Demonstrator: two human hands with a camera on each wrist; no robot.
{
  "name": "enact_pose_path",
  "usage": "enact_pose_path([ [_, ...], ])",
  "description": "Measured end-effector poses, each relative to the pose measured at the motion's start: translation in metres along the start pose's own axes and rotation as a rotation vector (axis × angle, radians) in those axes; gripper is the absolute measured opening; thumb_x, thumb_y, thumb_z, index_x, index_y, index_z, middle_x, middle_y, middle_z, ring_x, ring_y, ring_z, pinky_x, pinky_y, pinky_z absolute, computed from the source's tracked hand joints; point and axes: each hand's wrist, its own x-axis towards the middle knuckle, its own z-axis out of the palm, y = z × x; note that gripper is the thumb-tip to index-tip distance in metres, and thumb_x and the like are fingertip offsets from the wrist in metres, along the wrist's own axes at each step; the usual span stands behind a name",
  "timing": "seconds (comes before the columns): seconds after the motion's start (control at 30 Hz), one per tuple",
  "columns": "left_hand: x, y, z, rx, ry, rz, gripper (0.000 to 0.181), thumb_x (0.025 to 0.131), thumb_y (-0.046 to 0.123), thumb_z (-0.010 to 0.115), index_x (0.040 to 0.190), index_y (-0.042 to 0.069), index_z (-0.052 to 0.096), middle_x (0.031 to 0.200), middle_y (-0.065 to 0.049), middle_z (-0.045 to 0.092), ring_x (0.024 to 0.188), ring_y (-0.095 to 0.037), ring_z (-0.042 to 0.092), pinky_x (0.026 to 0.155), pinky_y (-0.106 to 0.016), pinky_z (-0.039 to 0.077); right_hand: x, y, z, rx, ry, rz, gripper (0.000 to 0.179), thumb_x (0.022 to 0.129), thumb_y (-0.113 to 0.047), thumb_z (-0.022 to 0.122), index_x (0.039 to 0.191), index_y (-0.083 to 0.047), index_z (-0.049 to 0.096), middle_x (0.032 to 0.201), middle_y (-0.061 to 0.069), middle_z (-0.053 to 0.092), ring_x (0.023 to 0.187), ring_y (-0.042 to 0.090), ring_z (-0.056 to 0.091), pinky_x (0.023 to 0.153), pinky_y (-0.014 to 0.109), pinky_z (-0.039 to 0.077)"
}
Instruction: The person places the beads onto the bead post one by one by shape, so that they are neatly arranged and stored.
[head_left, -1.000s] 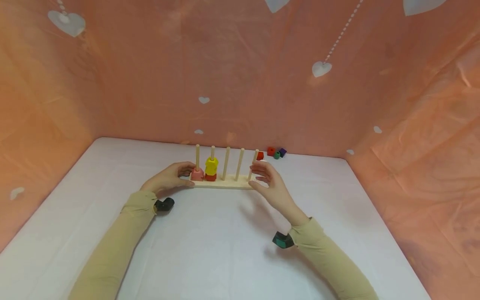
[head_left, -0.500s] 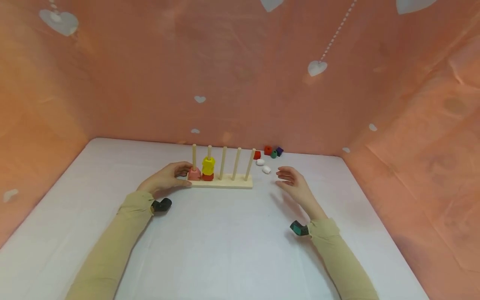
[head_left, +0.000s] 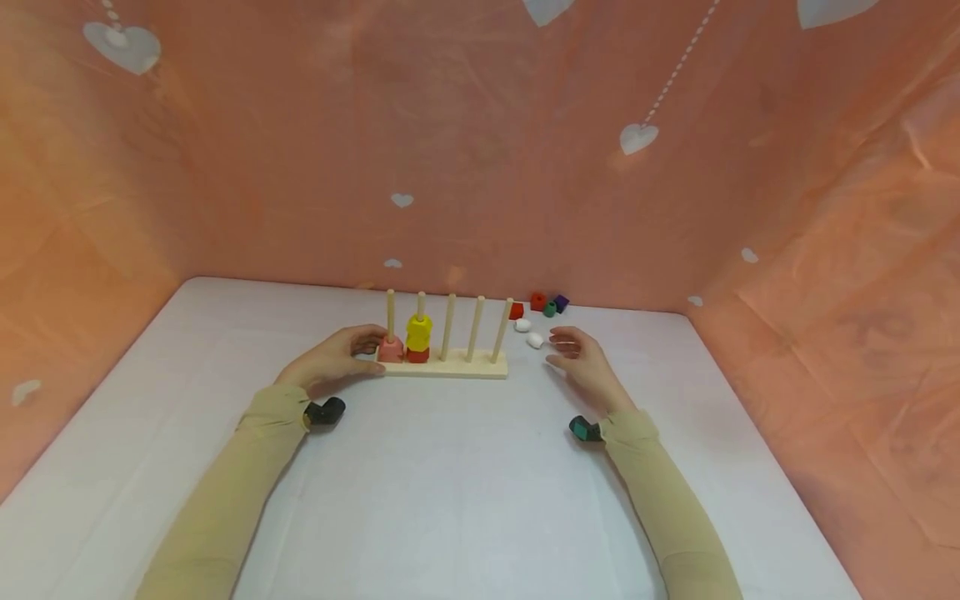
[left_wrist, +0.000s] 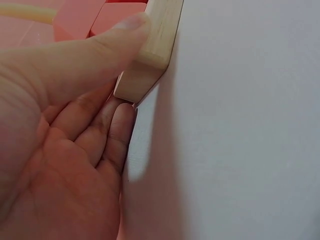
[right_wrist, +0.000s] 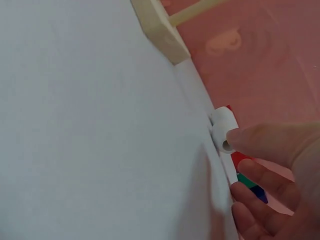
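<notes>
A wooden peg board point(head_left: 465, 367) with several upright pegs stands across the middle of the table. On its leftmost peg sits a pink block point(head_left: 391, 350); the peg beside it carries a yellow block point(head_left: 419, 333) over a red block point(head_left: 417, 356). My left hand point(head_left: 335, 357) grips the board's left end, thumb along the front edge in the left wrist view and fingers behind. To the right, my right hand point(head_left: 588, 368) holds nothing, fingers apart and slightly bent. Just left of its fingertips lies a white bead point(head_left: 535, 340), its hole showing in the right wrist view.
Another white bead point(head_left: 522, 325) lies behind the first. Farther back are a red block point(head_left: 517, 311), a second red block point(head_left: 537, 301), a green bead point(head_left: 550, 308) and a purple block point(head_left: 562, 303). A pink cloth backdrop point(head_left: 480, 167) rises behind the white table point(head_left: 450, 500).
My right hand has left the board's right end, moved right, then come slightly back toward the white beads. My left hand keeps its grip on the board.
</notes>
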Motion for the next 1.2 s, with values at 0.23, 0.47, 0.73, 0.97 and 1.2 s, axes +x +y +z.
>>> enact_pose_path([
  [0.23,0.0,0.001,-0.001,0.011,0.005,0.007,0.063,0.083,0.007,0.073,0.136,-0.005,0.042,0.136,-0.023,0.047,0.127,-0.038,0.041,0.109,-0.051,0.027,0.016,-0.001,0.007,-0.019,-0.002,-0.024,0.045,0.087,-0.006,0.069,0.13,-0.005,0.053,0.125,0.011,0.056,0.115,0.028,0.051,0.098,0.041,0.044],
  [0.47,0.0,0.001,0.0,-0.006,0.0,-0.002,0.063,0.083,0.008,0.074,0.136,-0.004,0.042,0.136,-0.022,0.047,0.127,-0.037,0.041,0.109,-0.05,0.027,0.026,-0.004,0.016,0.011,-0.013,0.007,0.043,0.086,-0.005,0.071,0.126,-0.008,0.056,0.121,0.009,0.056,0.11,0.026,0.052,0.094,0.038,0.047],
  [0.73,0.0,0.003,0.001,0.009,-0.005,0.012,0.063,0.082,0.009,0.075,0.135,-0.004,0.043,0.135,-0.022,0.048,0.126,-0.037,0.042,0.108,-0.051,0.028,0.03,-0.007,0.018,-0.042,-0.021,-0.011,0.038,0.086,0.003,0.067,0.122,-0.007,0.059,0.117,0.011,0.057,0.106,0.028,0.051,0.094,0.038,0.046],
  [0.97,0.002,0.002,0.001,0.006,0.006,-0.012,0.064,0.082,0.008,0.076,0.135,-0.003,0.043,0.136,-0.022,0.047,0.126,-0.037,0.042,0.109,-0.05,0.028,0.03,-0.005,0.017,-0.042,-0.025,-0.02,0.036,0.085,0.002,0.068,0.119,-0.01,0.063,0.116,0.008,0.058,0.105,0.027,0.052,0.092,0.037,0.047],
  [1.2,0.003,0.0,-0.001,0.02,0.001,-0.009,0.065,0.082,0.009,0.076,0.136,-0.004,0.042,0.136,-0.022,0.047,0.125,-0.038,0.043,0.108,-0.05,0.029,0.022,-0.004,0.01,0.005,-0.007,0.007,0.034,0.088,-0.007,0.069,0.12,-0.017,0.063,0.121,0.002,0.055,0.109,0.025,0.051,0.093,0.037,0.048],
])
